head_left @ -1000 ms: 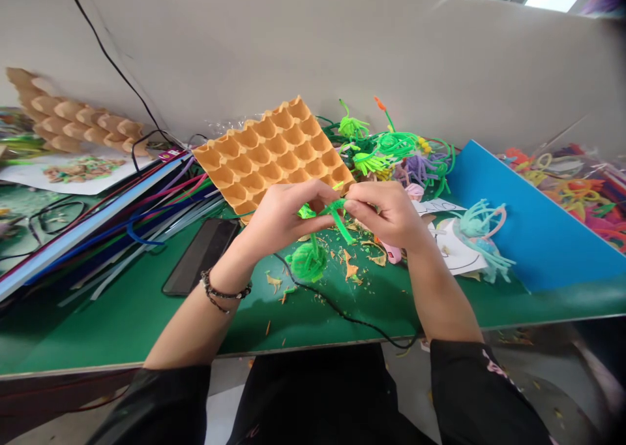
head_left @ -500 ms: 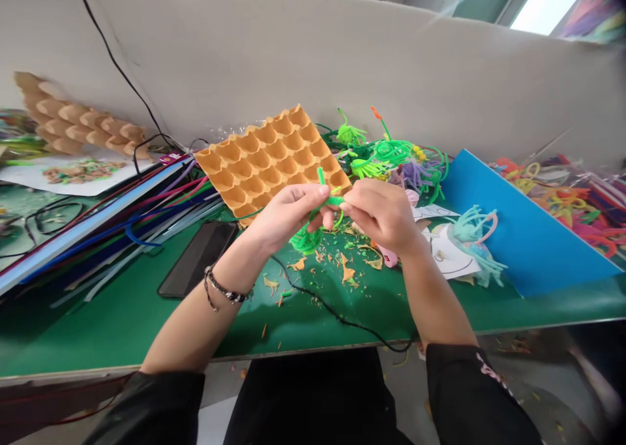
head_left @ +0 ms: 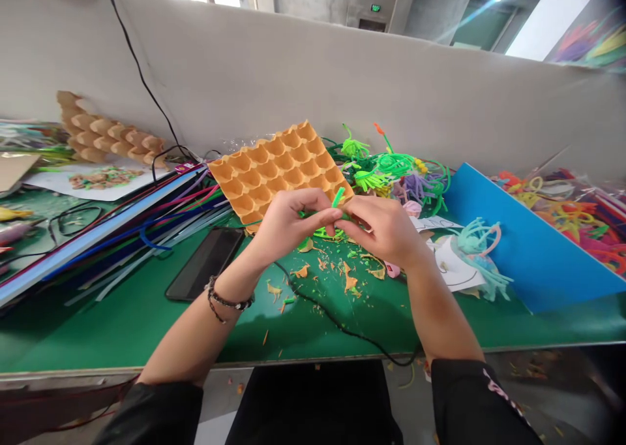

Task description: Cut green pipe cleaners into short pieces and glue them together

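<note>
A bright green pipe cleaner (head_left: 338, 197) is pinched between my two hands, its short end sticking up from the fingers. My left hand (head_left: 296, 222) is closed on it with thumb and forefinger. My right hand (head_left: 386, 228) grips it just to the right, thumb and fingers pressed together; the fingertips of both hands almost meet. More green pipe-cleaner loops (head_left: 328, 234) show below the fingers, partly hidden by the hands. Behind the hands leans a brown egg tray (head_left: 278, 164) with several cups.
Scraps (head_left: 349, 278) litter the green table (head_left: 313, 334), and a black cable (head_left: 337, 324) crosses it. A phone (head_left: 205, 262) and bundled pipe cleaners (head_left: 147, 230) lie left. Green pipe-cleaner pieces (head_left: 391, 164) pile behind. A blue board (head_left: 513, 243) and teal tassel (head_left: 476, 239) are at right.
My view has tilted up slightly. My hands have drawn closer together, and the green loops below them are now more hidden. The pipe cleaner's upright end leans to the right.
</note>
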Motion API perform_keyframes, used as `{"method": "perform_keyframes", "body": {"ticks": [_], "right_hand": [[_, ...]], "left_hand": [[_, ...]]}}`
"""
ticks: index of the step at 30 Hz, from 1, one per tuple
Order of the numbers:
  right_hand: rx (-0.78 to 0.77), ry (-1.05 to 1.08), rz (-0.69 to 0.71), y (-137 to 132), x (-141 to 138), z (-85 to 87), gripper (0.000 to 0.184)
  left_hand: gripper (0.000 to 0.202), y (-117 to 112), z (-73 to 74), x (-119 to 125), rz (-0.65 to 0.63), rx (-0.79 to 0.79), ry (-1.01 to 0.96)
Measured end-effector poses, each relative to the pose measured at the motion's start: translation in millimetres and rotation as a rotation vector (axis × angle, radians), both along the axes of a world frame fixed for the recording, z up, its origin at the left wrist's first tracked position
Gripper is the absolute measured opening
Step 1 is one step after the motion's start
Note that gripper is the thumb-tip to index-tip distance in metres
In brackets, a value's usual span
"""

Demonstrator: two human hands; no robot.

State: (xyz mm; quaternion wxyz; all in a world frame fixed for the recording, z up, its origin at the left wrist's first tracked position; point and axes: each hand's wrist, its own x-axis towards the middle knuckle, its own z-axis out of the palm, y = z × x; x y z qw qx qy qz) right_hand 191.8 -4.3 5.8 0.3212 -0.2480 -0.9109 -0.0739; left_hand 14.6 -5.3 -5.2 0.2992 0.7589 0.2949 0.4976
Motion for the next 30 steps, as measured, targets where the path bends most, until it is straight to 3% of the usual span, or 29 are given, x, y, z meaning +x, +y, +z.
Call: {"method": "perform_keyframes", "body": {"ticks": [3,11,16,21,26,28,30], "right_hand": [[0.021,-0.098,-0.036,-5,-1,1.3,0.027],[0.270,-0.180,0.037,-14,-10,4.8,0.029],[0.324,-0.223,-0.025,-20,-11,-4.4,0.027],[0.247,-0.178,-0.121,-26,-6,-16.1,0.025],[0.049,-0.087,-0.183,-39,-5,-16.0,0.028],[-0.050,-0.043,-0.150,-44,-6,-13.7,0.025],[-0.135,0.000,-0.094,-49,-8,-11.2,0.023]], "left_hand": [[0.031,-1,-3.3,-2,-0.026,-0.046,0.017],[0.039,1,-12.5,-21,-0.302,-0.431,-0.047],[0.040,0,-10.3,-22,-0.327,-0.533,0.005],[0.039,-8,-13.1,-14,-0.298,-0.592,0.060],[0.028,-32,-18.4,1,-0.043,-0.428,-0.083],[0.015,-41,-18.7,1,0.075,-0.245,-0.091],[0.023,-47,-17.8,-3,0.178,0.005,-0.026]]}}
